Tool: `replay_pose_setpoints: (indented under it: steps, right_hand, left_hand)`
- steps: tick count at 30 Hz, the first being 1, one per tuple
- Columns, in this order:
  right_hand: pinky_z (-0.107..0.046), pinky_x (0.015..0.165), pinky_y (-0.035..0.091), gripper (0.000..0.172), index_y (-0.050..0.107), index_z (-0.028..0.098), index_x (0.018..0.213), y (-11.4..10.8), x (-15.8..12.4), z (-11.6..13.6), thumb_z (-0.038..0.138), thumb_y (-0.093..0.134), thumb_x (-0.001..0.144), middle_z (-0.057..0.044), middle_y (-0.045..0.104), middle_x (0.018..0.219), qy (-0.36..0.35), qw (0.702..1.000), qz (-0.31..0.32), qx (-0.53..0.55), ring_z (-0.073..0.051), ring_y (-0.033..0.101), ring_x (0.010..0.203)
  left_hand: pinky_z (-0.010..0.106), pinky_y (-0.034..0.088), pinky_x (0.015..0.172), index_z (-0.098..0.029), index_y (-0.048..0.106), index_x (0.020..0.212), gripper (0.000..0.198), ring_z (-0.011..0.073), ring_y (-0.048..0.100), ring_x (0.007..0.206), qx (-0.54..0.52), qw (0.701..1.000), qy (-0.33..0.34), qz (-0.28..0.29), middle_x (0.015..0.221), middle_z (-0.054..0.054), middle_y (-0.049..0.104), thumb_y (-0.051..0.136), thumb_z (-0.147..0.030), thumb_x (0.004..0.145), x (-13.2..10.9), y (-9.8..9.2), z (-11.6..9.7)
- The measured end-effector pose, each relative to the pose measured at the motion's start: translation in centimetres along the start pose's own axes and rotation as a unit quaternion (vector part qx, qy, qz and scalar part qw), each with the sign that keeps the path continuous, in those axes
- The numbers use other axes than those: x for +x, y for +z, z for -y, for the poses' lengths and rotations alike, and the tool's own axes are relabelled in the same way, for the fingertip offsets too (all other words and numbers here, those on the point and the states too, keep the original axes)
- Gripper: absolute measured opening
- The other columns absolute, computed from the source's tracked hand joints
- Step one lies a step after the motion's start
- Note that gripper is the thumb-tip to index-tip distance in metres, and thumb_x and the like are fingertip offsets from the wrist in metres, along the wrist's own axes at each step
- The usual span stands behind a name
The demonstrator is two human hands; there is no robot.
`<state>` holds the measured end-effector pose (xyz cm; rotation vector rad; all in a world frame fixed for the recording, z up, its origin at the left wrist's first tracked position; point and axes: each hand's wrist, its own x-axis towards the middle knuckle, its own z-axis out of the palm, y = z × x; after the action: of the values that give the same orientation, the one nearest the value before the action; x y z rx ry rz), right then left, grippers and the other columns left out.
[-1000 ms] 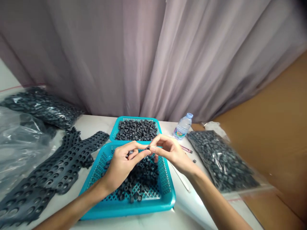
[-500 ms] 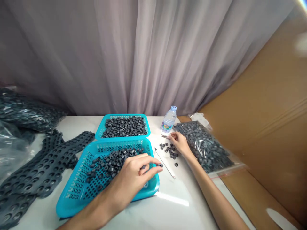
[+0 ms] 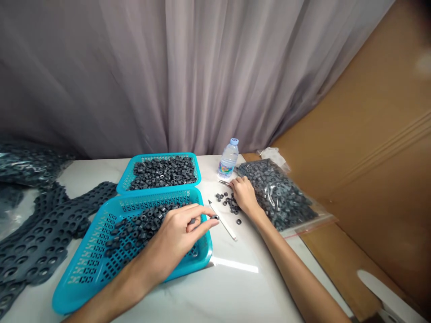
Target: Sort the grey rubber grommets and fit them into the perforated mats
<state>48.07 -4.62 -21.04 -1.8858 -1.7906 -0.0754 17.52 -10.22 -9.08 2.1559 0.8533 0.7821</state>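
My left hand (image 3: 175, 240) hovers over the right edge of the near turquoise basket (image 3: 84, 282), pinching a small dark rubber ring (image 3: 214, 217) between thumb and forefinger. That basket holds a heap of dark rings (image 3: 144, 222). My right hand (image 3: 243, 194) rests palm down on the white table, fingers curled over a small cluster of loose rings (image 3: 225, 199) next to a clear bag of rings (image 3: 276, 193). What its fingers hold is hidden. A thin white stick (image 3: 222, 220) lies between my hands.
A second turquoise basket (image 3: 125, 181) full of rings stands behind the first. A water bottle (image 3: 228, 159) stands at the back. Dark perforated rubber sheets (image 3: 43, 237) and plastic bags (image 3: 27, 161) lie left. A brown cardboard panel (image 3: 370, 148) rises at right; curtain behind.
My hands, joined over the near basket a second ago, have separated. My right hand reached to the loose rings by the bag. My left stayed with the ring. The view swung right.
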Motion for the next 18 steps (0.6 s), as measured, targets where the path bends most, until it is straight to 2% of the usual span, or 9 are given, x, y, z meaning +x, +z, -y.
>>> replay_pose_setpoints:
  steps: [4, 8, 11, 14, 18]
  right_hand:
    - [-0.038, 0.089, 0.045, 0.027, 0.064, 0.016, 0.101, -2.6, -0.9, 2.0, 0.029, 0.041, 0.108, -0.014, 0.066, 0.1, -0.02, 0.999, -0.008, 0.039, -0.028, 0.058, 0.096]
    - [-0.028, 0.078, 0.048, 0.035, 0.058, 0.017, 0.111, -6.3, -2.6, 5.8, 0.035, 0.029, 0.114, -0.006, 0.064, 0.093, -0.043, 0.992, -0.004, 0.122, -0.018, 0.06, 0.082]
    - [-0.026, 0.073, 0.046, 0.032, 0.062, 0.018, 0.12, -8.6, -3.9, 8.8, 0.04, 0.04, 0.112, -0.004, 0.062, 0.093, -0.056, 0.962, 0.018, 0.267, -0.016, 0.057, 0.08]
    - [-0.025, 0.069, 0.043, 0.031, 0.067, 0.022, 0.13, -9.7, -4.8, 10.7, 0.04, 0.057, 0.106, -0.003, 0.063, 0.096, -0.09, 0.936, 0.058, 0.334, -0.014, 0.054, 0.078]
    - [-0.026, 0.071, 0.042, 0.031, 0.069, 0.026, 0.135, -9.7, -5.2, 11.1, 0.031, 0.059, 0.106, -0.002, 0.063, 0.089, -0.134, 0.928, 0.075, 0.341, -0.014, 0.056, 0.078]
  left_hand:
    - [0.022, 0.038, 0.065, -0.024, 0.077, 0.102, 0.016, 0.0099, 0.043, 0.061, 0.016, 1.0, -0.004, 0.001, 0.068, -0.007, 0.042, 0.067, -0.036, 0.099, 0.1, 0.0, 0.3]
    - [0.022, 0.037, 0.066, -0.025, 0.077, 0.104, 0.019, 0.0105, 0.043, 0.062, 0.016, 1.0, -0.023, -0.006, 0.068, -0.006, 0.042, 0.065, -0.04, 0.1, 0.4, -0.4, 0.7]
    - [0.023, 0.037, 0.067, -0.026, 0.076, 0.105, 0.021, 0.0106, 0.043, 0.062, 0.012, 0.999, -0.035, -0.017, 0.067, -0.007, 0.04, 0.066, -0.044, 0.099, 0.5, -0.9, 1.1]
    - [0.023, 0.035, 0.066, -0.027, 0.077, 0.104, 0.023, 0.0107, 0.041, 0.062, 0.0, 0.998, -0.053, -0.015, 0.066, -0.007, 0.037, 0.067, -0.046, 0.098, 0.6, -1.3, 1.5]
    - [0.024, 0.033, 0.065, -0.026, 0.077, 0.102, 0.024, 0.0107, 0.04, 0.062, -0.012, 0.998, -0.068, -0.015, 0.065, -0.007, 0.035, 0.067, -0.047, 0.098, 0.6, -1.7, 1.9]
